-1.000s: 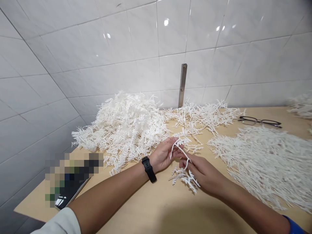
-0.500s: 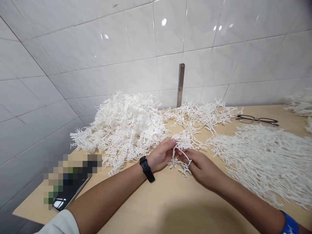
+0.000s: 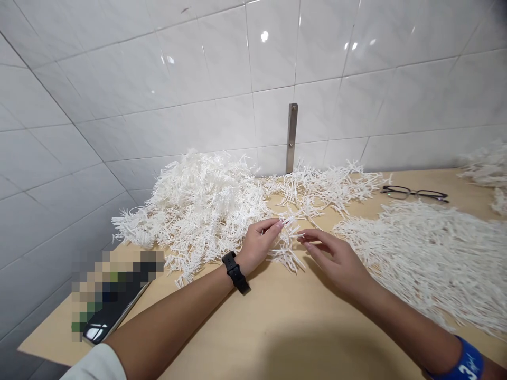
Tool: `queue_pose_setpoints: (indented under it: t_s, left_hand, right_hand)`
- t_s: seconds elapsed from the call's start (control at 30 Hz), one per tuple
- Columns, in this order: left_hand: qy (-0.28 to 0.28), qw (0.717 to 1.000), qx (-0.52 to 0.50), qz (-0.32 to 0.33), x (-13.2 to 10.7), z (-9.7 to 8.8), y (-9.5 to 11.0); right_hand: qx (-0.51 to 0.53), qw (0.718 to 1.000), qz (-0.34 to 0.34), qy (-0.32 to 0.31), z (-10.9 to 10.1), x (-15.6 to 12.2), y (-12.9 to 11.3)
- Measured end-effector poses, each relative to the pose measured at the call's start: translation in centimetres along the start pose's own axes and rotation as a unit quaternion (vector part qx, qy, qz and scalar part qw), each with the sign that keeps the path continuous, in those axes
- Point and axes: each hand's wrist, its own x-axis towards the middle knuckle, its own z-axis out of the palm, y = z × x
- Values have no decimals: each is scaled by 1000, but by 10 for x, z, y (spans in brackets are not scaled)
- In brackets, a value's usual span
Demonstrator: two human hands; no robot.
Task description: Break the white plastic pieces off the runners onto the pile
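A branched white plastic sprue (image 3: 287, 248) lies between my hands on the wooden table (image 3: 277, 327). My left hand (image 3: 259, 245), with a black watch on the wrist, pinches the sprue's top end between thumb and fingers. My right hand (image 3: 336, 258) has its fingers stretched out and slightly spread, fingertips just right of the sprue, holding nothing. A big heap of white branched sprues (image 3: 198, 206) rises behind my left hand.
A flatter spread of white sticks (image 3: 428, 253) covers the table's right side. More branched pieces (image 3: 328, 184) lie at the back by a metal bracket (image 3: 291, 138) on the tiled wall. Black glasses (image 3: 414, 193) rest at back right. A phone (image 3: 106, 316) sits near the left edge.
Both hands were twisting a sprue between them; my right hand has since let go and opened, and the sprue has dropped lower onto the table under my left fingers.
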Motion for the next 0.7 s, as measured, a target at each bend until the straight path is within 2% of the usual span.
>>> queue_pose_setpoints:
  t_s: [0.07, 0.17, 0.33, 0.47, 0.6, 0.7]
  left_hand:
    - [-16, 1000, 14, -13, 0, 0, 2]
    - [-72, 996, 6, -54, 1, 0, 2]
    - [-163, 981, 38, -102, 1, 0, -1]
    - [-191, 973, 91, -87, 1, -1, -3]
    - [-236, 963, 109, -68, -1, 0, -2]
    - [-248, 961, 104, -65, -2, 1, -1]
  right_hand:
    - [23, 999, 28, 0, 0, 0, 0]
    - [41, 998, 46, -2, 1, -1, 2]
    - [2, 999, 17, 30, 0, -3, 1]
    - [-25, 998, -48, 18, -1, -4, -5]
    - [-67, 997, -42, -6, -2, -3, -7]
    - [-120, 992, -38, -20, -4, 0, -4]
